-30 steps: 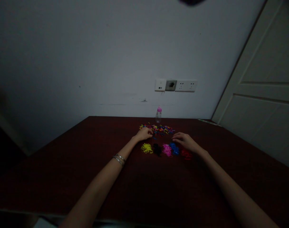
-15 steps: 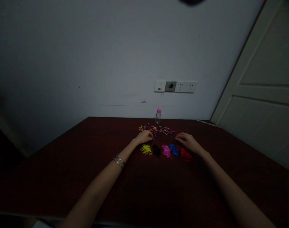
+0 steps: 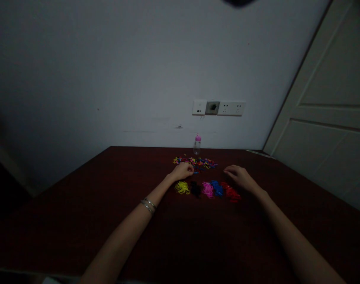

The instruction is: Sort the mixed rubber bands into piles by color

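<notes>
Beside the near edge of a mixed heap of coloured rubber bands (image 3: 208, 162), my left hand (image 3: 183, 170) is bent with its fingertips pinched at a blue rubber band (image 3: 195, 172). My right hand (image 3: 238, 175) is held over the table, right of the heap and behind the red pile (image 3: 231, 192); its fingers are closed, and whatever they may hold is too small to make out. Sorted piles lie in a row in front: yellow (image 3: 182, 187), black (image 3: 195, 188), pink (image 3: 208, 190), blue (image 3: 217, 188) and the red one.
A clear bottle with a pink cap (image 3: 197, 145) stands behind the heap, near the wall. The dark red-brown table (image 3: 180, 236) reaches back to the wall. Sockets (image 3: 231, 108) are set in the wall, and a pale panelled door (image 3: 325, 114) is at the right.
My right hand has drawn back slightly to the right, away from the heap. My left hand has shifted a little to the right, and the blue rubber band at its fingertips with it.
</notes>
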Motion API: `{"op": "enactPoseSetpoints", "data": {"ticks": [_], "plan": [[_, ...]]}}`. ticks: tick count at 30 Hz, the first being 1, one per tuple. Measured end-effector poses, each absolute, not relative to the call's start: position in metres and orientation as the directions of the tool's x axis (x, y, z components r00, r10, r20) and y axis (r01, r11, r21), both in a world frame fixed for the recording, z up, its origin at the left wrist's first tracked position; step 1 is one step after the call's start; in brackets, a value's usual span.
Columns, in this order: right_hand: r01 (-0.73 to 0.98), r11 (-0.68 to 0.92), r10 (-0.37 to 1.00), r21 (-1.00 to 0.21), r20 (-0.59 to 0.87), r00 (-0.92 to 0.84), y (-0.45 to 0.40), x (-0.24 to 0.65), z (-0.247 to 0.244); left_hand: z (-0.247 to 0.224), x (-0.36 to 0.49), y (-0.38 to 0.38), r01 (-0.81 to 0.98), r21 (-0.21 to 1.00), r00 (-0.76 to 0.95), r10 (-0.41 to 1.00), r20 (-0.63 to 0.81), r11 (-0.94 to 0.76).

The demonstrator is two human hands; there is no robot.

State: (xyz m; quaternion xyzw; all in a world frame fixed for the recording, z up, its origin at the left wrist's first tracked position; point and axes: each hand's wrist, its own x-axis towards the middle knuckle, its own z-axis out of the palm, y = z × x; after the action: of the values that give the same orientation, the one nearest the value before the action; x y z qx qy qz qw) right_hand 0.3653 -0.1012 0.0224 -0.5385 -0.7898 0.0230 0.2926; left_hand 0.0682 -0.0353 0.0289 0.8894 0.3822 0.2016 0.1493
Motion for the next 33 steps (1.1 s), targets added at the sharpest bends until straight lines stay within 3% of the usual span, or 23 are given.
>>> {"op": "enactPoseSetpoints", "data": {"ticks": [9,24,33], "plan": [[0.849,0.388,0.871,-0.358,0.444,-0.21,-0.104,0.371,0.022,0.051,0.11,-0.073,0.586,0.41,0.672,0.702,0.235,-0.699],[0.871,0.386,0.865,-0.303,0.446,-0.229,-0.102,0.369,0.022,0.053,0.137,-0.115,0.625,0.232,0.741,0.66,0.126,-0.746],[0.868,0.393,0.863,-0.303,0.447,-0.235,-0.105,0.366,0.025,0.056,0.129,-0.102,0.599,0.309,0.723,0.665,0.188,-0.738]]}}
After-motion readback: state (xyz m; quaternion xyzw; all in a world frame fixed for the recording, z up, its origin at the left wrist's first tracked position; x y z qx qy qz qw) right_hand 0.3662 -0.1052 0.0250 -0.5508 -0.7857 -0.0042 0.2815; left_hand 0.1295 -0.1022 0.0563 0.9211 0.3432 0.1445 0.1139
